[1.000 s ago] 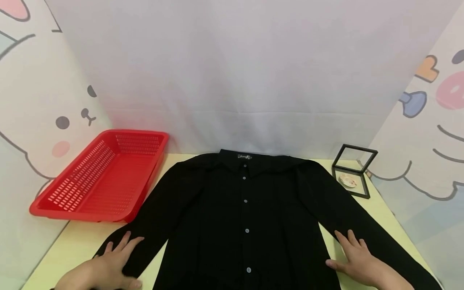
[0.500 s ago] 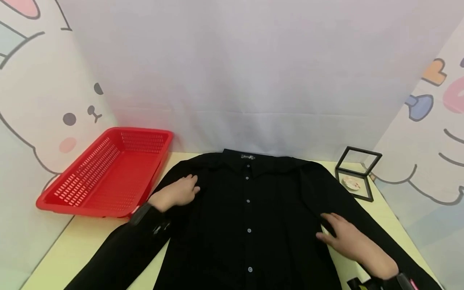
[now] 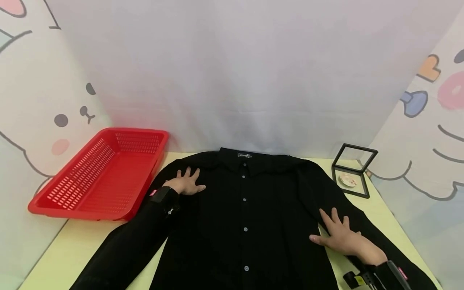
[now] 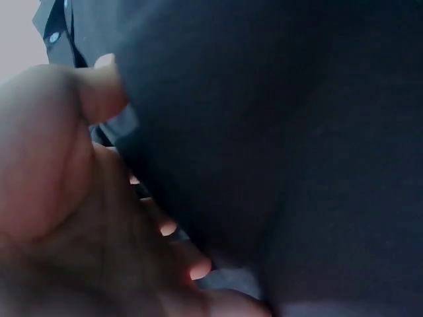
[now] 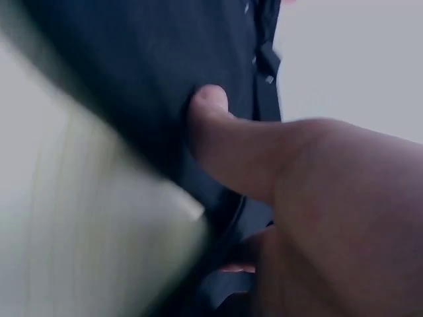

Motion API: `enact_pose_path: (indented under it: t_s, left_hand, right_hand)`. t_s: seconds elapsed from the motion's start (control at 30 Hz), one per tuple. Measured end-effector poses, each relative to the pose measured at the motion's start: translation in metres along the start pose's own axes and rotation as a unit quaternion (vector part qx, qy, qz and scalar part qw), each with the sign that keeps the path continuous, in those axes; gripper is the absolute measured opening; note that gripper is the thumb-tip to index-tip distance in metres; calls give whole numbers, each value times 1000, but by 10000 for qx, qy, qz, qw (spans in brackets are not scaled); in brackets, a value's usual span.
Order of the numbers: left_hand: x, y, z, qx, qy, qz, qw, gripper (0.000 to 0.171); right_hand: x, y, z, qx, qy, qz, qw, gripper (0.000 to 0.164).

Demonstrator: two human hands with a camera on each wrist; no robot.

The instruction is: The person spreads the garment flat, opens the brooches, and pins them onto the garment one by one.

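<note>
A black button-up shirt (image 3: 224, 217) lies spread face up, its collar toward the back wall and its sleeves angled out to both sides. My left hand (image 3: 185, 184) rests on the shirt near its left shoulder, fingers spread; the left wrist view has the hand (image 4: 73, 165) against dark cloth. At the right armpit, where sleeve and body part, my right hand (image 3: 338, 235) touches the cloth with its fingers spread. The right wrist view shows that thumb (image 5: 211, 125) over the dark fabric, with other fingers partly hidden.
A red plastic basket (image 3: 108, 181) stands at the left, close beside the shirt's sleeve. On the right rear of the pale yellow table (image 3: 391, 225), a black-framed clear case (image 3: 353, 171) stands open with a small round item in it. White patterned curtains surround the table.
My left hand has moved up from the left sleeve to the shoulder and spread its fingers there. My right hand has shifted slightly inward and up, toward the armpit.
</note>
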State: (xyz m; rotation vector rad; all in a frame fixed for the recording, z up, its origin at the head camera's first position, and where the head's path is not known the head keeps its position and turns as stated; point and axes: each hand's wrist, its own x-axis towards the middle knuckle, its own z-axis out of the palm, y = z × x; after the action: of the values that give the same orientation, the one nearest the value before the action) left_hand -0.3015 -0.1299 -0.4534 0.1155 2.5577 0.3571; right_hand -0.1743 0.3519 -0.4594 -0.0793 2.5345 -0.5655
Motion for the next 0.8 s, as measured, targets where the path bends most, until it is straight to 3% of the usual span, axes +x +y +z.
enact_pose_path:
  t_s: [0.13, 0.27, 0.5, 0.67, 0.8]
  left_hand:
    - [-8, 6, 3, 179, 219, 416, 9987, 94]
    - [-16, 13, 12, 330, 33, 763, 9965, 112]
    - [-14, 22, 23, 399, -121, 675, 9969, 117]
    - [-12, 29, 24, 333, -95, 731, 9967, 118]
    - [-14, 33, 22, 314, -124, 558, 9979, 118]
  right_hand:
    - [-7, -6, 8, -25, 69, -57, 10000, 111]
    - [-5, 3, 20, -160, -110, 212, 9996, 121]
    - [-1, 25, 30, -88, -273, 583, 9979, 133]
    - [-12, 18, 21, -14, -268, 631, 9976, 130]
    - [-17, 8, 13, -81, -258, 564, 9980, 129]
